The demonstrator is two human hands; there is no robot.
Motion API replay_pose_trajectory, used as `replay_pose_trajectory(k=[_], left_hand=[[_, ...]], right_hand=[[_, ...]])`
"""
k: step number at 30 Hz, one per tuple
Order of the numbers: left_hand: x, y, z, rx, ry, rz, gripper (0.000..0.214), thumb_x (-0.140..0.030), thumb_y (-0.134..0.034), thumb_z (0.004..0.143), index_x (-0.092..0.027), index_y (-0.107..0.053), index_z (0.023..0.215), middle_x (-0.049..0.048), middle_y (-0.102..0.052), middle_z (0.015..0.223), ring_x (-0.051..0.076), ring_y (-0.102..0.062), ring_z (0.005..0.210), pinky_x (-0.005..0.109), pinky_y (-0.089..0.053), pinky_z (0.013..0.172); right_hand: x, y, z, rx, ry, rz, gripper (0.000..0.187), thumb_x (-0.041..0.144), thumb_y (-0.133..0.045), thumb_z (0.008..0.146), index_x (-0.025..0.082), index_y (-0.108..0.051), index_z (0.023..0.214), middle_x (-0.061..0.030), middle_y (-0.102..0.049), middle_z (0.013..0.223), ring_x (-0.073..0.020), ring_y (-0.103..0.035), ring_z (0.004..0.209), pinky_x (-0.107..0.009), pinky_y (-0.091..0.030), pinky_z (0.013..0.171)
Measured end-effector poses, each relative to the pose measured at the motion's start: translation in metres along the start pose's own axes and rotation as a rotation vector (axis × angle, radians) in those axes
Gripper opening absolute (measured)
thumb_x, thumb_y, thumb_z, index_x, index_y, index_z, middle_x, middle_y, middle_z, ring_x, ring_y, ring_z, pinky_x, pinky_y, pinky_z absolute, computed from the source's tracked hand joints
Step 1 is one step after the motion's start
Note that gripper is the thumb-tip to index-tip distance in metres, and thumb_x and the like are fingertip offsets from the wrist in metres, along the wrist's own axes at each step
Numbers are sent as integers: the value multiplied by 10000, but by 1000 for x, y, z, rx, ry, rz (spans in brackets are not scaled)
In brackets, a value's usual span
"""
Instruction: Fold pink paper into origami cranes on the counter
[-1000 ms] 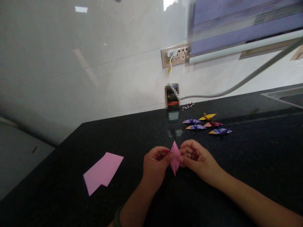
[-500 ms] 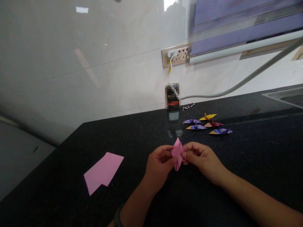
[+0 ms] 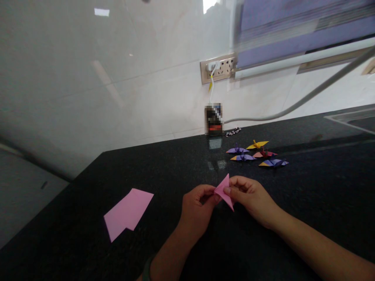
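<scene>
A small folded piece of pink origami paper (image 3: 224, 191) is held up between my two hands above the dark countertop. My left hand (image 3: 199, 208) pinches its left corner between thumb and fingers. On the other side, my right hand (image 3: 252, 197) grips the paper, thumb on the front face and fingers behind. One point of the folded paper rises to the top and another hangs down to the lower right. Beyond my hands, several finished paper cranes lie together, among them a yellow crane (image 3: 258, 145) and a purple crane (image 3: 243, 157).
Flat pink paper sheets (image 3: 129, 214) lie on the black countertop (image 3: 96, 175) at the left. A blurred-out box (image 3: 214, 120) stands against the wall beside a beaded string (image 3: 233, 132). A white cable runs up to the wall socket (image 3: 218, 68); a grey hose (image 3: 293, 105) crosses at right.
The folded pink paper has gone from an upright diamond to a wider triangular shape, its lower point now swung to the right. My left hand has shifted slightly; the cranes and sheets stay put.
</scene>
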State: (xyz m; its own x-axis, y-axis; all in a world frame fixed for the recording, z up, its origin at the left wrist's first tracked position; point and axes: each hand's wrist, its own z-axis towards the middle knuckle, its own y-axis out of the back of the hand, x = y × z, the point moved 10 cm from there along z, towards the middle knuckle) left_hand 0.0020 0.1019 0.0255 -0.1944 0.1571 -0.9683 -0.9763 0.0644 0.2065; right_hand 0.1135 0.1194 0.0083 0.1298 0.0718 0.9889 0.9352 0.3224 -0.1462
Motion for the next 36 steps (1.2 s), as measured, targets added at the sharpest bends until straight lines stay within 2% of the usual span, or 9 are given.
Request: replay_pose_trajectory(k=[9, 12, 16, 20, 22, 25, 30, 34, 36], left_hand=[[3, 1, 1, -5, 111, -110, 151, -286, -608, 671, -163, -663, 740, 24, -644, 657, 139, -559, 595, 238, -436, 561], [7, -1, 0, -7, 161, -194, 167, -297, -627, 650, -148, -664, 715, 18, -630, 610, 129, -548, 565, 230, -429, 540], [19, -3, -2, -21, 242, -320, 224, -338, -617, 658, -117, -641, 686, 17, -603, 577, 110, -527, 521, 225, -425, 514], [22, -5, -2, -14, 260, -412, 213, -321, -615, 668, -110, -629, 693, 21, -607, 606, 108, -532, 537, 238, -437, 537], [19, -5, 0, -11, 236, -400, 194, -299, -619, 667, -109, -635, 703, 26, -617, 622, 115, -543, 558, 245, -442, 556], [10, -6, 0, 12, 173, -348, 169, -259, -638, 650, -117, -641, 740, 33, -637, 651, 136, -567, 606, 261, -452, 595], [-5, -4, -3, 16, 33, -314, 318, -181, -615, 671, -187, -551, 982, 28, -655, 773, 149, -595, 675, 270, -465, 637], [-20, 1, -6, 12, -113, -34, 164, -183, -587, 691, -195, -627, 850, 29, -645, 778, 150, -588, 688, 255, -458, 650], [-21, 4, -4, -8, -118, 44, 128, -186, -582, 694, -197, -643, 807, 25, -643, 755, 149, -584, 679, 249, -455, 644]], right_hand=[[14, 0, -3, 39, 105, -235, 167, 311, -543, 742, 164, -620, 719, 11, -534, 581, -97, -479, 538, -222, -381, 528], [15, -3, -4, 46, 105, -178, 166, 324, -554, 731, 165, -590, 761, 5, -544, 624, -94, -480, 529, -222, -394, 511], [15, 1, -6, -30, 110, -33, 176, 325, -538, 745, 176, -498, 830, 19, -517, 616, -92, -491, 511, -224, -406, 498], [27, -4, -11, -20, 219, -156, 108, 273, -498, 775, 181, -535, 818, -20, -535, 719, -118, -511, 615, -246, -425, 560], [37, -9, -15, -3, 313, -273, 78, 225, -521, 753, 191, -572, 801, -40, -535, 797, -136, -513, 680, -252, -428, 584], [47, -13, -20, -5, 415, -394, 109, 145, -524, 724, 207, -602, 769, -35, -533, 768, -149, -513, 709, -257, -425, 603], [51, -8, -19, -21, 432, -388, 135, 115, -526, 703, 209, -607, 756, -35, -542, 771, -155, -521, 711, -265, -427, 615], [47, -7, -16, -1, 387, -370, 96, 123, -539, 706, 192, -604, 723, -39, -551, 764, -151, -522, 703, -265, -425, 632], [44, -7, -15, 3, 358, -344, 98, 126, -529, 715, 186, -603, 736, -41, -548, 785, -149, -522, 712, -259, -424, 623]])
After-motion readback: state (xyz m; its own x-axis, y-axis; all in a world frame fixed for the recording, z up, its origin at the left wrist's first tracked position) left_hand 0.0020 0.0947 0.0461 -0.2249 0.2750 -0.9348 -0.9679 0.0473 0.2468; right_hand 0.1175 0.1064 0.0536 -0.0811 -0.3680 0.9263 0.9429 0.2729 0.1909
